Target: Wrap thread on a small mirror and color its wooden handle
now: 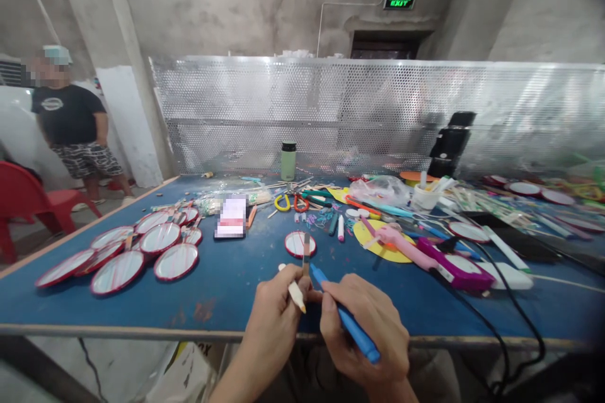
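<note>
My left hand [276,308] is closed on a flat wooden stick [306,258], which stands up in front of a small round red-rimmed disc [295,243]. Whether stick and disc are joined I cannot tell. Tucked in the same fingers is a cream-coloured marker [297,296] with an orange tip pointing down. My right hand [366,327] grips a blue marker [352,324] like a pen, its upper end close to the stick. Both hands are near the table's front edge.
Several red-rimmed discs [117,272] lie piled at left. A phone [231,216], scissors [301,203] and a green bottle [288,162] stand or lie beyond my hands. At right are a purple device [456,264], a yellow disc [397,255] and black cables [524,321]. A person [70,116] stands far left.
</note>
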Motion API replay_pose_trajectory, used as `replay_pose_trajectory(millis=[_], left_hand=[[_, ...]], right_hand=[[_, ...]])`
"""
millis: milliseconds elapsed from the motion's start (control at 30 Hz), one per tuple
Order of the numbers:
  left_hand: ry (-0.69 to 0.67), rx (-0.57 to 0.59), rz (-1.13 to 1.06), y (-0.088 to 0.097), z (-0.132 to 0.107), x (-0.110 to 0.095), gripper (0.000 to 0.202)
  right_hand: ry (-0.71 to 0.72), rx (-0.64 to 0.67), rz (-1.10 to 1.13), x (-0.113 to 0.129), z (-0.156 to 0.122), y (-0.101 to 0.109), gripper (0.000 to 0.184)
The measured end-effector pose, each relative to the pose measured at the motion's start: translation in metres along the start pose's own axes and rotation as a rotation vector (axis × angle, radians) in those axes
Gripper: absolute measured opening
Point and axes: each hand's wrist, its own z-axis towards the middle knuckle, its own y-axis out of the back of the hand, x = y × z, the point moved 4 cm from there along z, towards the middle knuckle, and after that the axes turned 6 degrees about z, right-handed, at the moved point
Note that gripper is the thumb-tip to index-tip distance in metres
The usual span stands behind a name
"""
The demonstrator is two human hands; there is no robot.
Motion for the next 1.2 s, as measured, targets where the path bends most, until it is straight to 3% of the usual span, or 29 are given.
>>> replay_pose_trajectory(millis=[533,1200], left_hand=[[-0.012,0.021,-0.112,0.0028,0.0017,-0.0015,0.034],[-0.020,0.017,-0.076,0.0022,0.0021,0.0003,0.033]], right_hand=[[0.005,0.004,0.020,0.0012,0.0021,0.0023,0.015],[-0.023,0.025,0.011,0.0015,0.0035,0.0018,0.015]])
